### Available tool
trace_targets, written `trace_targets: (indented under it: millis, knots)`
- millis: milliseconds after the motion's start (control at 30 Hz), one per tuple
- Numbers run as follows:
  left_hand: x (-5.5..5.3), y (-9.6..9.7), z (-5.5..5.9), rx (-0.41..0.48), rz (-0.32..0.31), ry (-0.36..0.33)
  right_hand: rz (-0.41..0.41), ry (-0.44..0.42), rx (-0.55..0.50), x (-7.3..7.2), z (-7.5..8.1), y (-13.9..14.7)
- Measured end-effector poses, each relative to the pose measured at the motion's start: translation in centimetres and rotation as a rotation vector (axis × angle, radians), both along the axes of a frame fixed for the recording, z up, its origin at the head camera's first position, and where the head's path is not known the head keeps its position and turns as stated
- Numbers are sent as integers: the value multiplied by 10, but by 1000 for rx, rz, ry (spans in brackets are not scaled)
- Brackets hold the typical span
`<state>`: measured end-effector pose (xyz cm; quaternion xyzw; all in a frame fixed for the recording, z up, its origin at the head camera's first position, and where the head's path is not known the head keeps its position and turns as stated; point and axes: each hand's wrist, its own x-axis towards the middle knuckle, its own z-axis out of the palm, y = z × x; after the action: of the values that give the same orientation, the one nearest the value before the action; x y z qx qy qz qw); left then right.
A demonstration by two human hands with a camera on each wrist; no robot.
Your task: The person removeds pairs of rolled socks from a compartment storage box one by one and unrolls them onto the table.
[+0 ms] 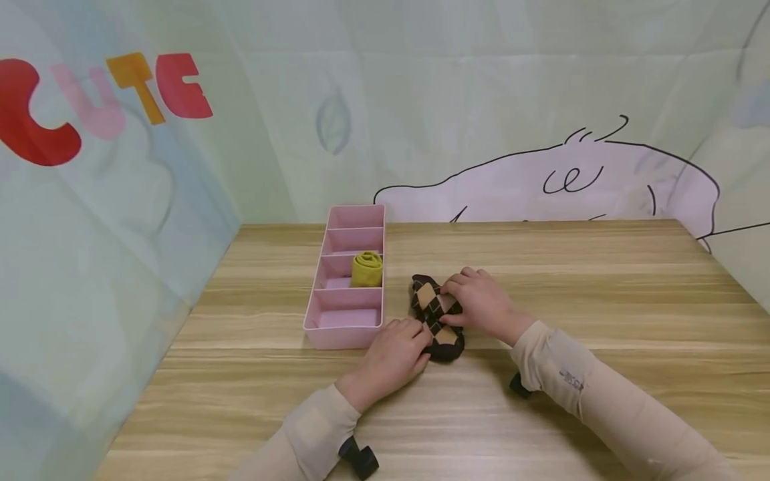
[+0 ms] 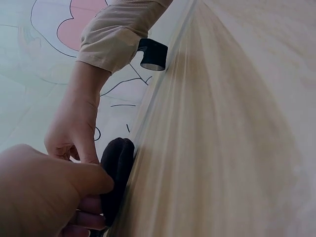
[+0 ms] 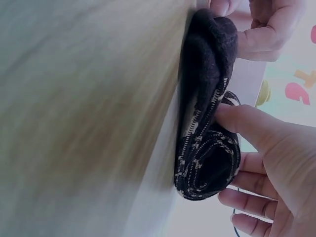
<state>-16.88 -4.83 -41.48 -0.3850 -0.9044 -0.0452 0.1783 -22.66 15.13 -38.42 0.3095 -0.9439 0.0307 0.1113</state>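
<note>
A black argyle sock (image 1: 430, 308) with tan diamonds lies on the table to the right of a pink box. The right wrist view shows one end of the sock (image 3: 205, 74) wound into a spiral roll, the rest flat. My right hand (image 1: 483, 304) holds the rolled part, thumb on one side and fingers on the other. At the near end my left hand (image 1: 392, 354) pinches the sock's edge. In the left wrist view the black sock (image 2: 117, 165) shows between thumb and fingers; some fingertips are hidden.
The pink divided box (image 1: 344, 337) stands left of the sock, its compartments in a row. A rolled yellow-green cloth (image 1: 367, 270) sits in the second compartment from the near end. Behind the wooden table (image 1: 571, 260) hangs a printed curtain (image 1: 433, 100).
</note>
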Motion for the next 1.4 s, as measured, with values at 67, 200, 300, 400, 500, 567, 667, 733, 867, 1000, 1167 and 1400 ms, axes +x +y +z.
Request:
trace_targets:
  millis: [67,200,300,400,500,567,667,733,867,1000,1167,1400]
  knots:
    - [0,0,0,6,-4,-1,-5,-6,-2,0,0,0]
    - [1,-1,1,31,-23,15,-17,-22,-18,-1,1,-1]
    - [1,-2,0,43,-34,35,-30,-35,-34,-1,3,-2]
    - [2,-2,0,35,-31,28,-41,-45,-46,-2,4,-2]
    - [3,-2,1,14,-20,-1,-46,-49,-46,-3,5,-2]
    - [3,-2,2,-6,-12,-16,-47,-49,-45,-3,6,-2]
    - [3,-2,3,-35,-3,-31,-44,-45,-52,-4,6,-2]
    - [3,-2,3,-47,-1,-35,-42,-46,-70,-5,5,-2]
    - [4,-2,5,-53,-7,-32,-32,-36,-113,-7,6,-2]
    - [4,-2,5,-50,-14,-32,-18,-15,-139,-8,7,-1]
    - [4,-3,4,-45,-13,-39,-2,11,-166,-11,7,0]
    - [3,-2,4,-36,-17,-43,3,56,-219,-17,6,2]
